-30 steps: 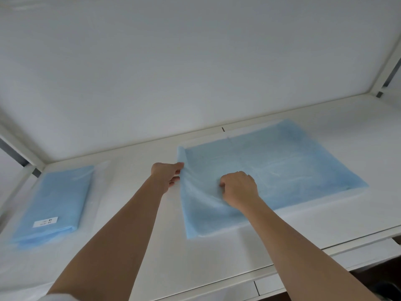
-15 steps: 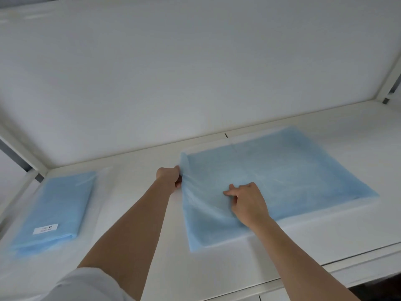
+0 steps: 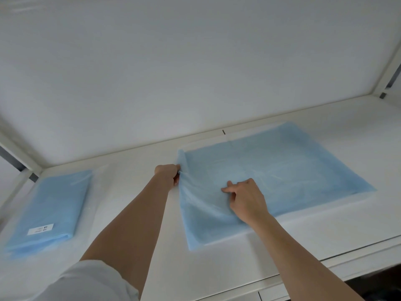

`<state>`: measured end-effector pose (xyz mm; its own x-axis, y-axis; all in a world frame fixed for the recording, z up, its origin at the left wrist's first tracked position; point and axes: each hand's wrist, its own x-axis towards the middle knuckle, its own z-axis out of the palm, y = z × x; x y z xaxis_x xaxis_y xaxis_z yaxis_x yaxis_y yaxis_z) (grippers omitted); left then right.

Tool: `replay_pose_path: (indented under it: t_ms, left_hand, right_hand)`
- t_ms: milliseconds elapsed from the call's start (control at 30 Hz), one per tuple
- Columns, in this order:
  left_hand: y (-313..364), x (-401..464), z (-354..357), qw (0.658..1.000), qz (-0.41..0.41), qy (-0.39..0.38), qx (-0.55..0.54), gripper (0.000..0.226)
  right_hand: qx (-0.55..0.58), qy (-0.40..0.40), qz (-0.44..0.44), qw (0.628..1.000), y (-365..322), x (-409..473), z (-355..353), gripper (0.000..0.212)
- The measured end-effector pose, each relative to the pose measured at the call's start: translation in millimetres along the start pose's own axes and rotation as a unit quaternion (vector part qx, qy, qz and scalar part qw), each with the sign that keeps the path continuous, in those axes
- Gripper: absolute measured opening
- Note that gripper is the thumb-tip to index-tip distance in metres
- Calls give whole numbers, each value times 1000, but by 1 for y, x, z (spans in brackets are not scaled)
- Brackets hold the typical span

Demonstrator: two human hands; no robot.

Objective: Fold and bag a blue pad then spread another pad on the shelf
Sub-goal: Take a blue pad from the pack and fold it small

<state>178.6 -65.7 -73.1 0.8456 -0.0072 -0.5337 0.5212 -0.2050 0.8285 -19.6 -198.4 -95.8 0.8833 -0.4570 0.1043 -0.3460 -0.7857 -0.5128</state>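
Observation:
A thin blue pad (image 3: 282, 170) lies partly unfolded on the white shelf (image 3: 138, 192), right of centre. My left hand (image 3: 168, 173) pinches the pad's left edge, which is lifted a little off the shelf. My right hand (image 3: 245, 198) rests on the pad's near left part, fingers bent and pinching a fold of the top layer. A second blue pad, folded inside a clear bag (image 3: 47, 209) with a white label, lies at the far left of the shelf.
The white back wall (image 3: 195, 72) rises behind the shelf. Metal uprights stand at the left (image 3: 19, 161) and right (image 3: 388, 83) corners. The shelf's front lip (image 3: 347, 261) runs along the near side.
My right hand has shifted from a closed fist to fingers extended and pinching the top layer. My left hand has tightened on the left edge. The view has drifted slightly.

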Motion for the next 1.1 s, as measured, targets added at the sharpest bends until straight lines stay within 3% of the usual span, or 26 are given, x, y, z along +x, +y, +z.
replay_pose_path:
  t_ms: [333,733,833,1000,1100]
  left_hand:
    - [4,0,-1,999,21,24,-12,16]
    - [19,-2,-6,999,49,12,3,41]
    - [23,-5,-6,999,22,7,-25,9]
    - [21,-5,-6,999,7,-39,-10,14]
    - [20,-8,-6,997,7,-50,55,26]
  right_hand:
    - [-10,-12,4,1000,-1,2,0,34]
    - [2,-13,13,1000,-2,2,-1,34]
    - [-5,-11,8,1000,-2,2,-1,34]
    - [-4,-9,8,1000,-1,1,-2,34]
    - [-10,-16,7,1000,-2,2,-3,35]
